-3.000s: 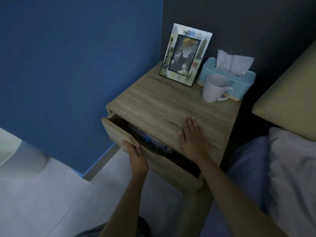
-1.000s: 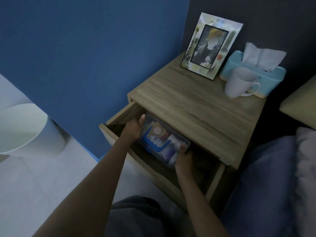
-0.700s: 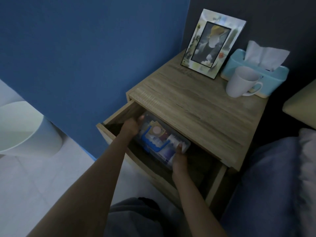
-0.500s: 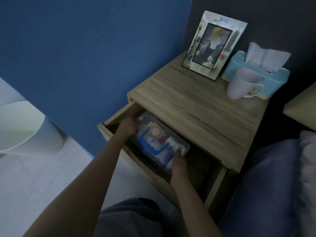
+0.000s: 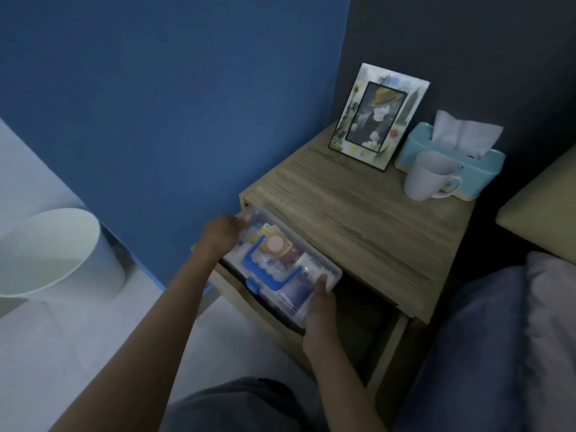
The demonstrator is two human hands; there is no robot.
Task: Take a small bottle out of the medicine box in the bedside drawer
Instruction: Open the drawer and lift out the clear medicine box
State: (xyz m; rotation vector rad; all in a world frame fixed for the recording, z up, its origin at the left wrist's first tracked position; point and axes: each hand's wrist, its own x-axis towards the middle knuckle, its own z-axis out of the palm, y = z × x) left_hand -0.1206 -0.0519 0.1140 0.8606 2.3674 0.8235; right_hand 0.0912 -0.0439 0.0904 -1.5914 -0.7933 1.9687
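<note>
A clear plastic medicine box (image 5: 314,262) with a blue handle (image 5: 266,277) and blue latch is held above the open drawer (image 5: 386,350) of the wooden bedside table (image 5: 358,213). My left hand (image 5: 219,236) grips its far left end. My right hand (image 5: 321,302) grips its near right corner. The lid is closed. Through it I see several small packets and bottles, among them a round pink-capped one (image 5: 276,244). I cannot tell the bottles apart clearly.
On the tabletop stand a picture frame (image 5: 378,118), a white mug (image 5: 428,176) and a light blue tissue box (image 5: 452,160). A white bin (image 5: 53,254) stands on the floor at left. Bed and pillow (image 5: 548,322) lie at right. A blue wall is behind.
Three seconds ago my left hand was pulling the drawer open. Both hands then took the medicine box, and it has risen out of the drawer toward me.
</note>
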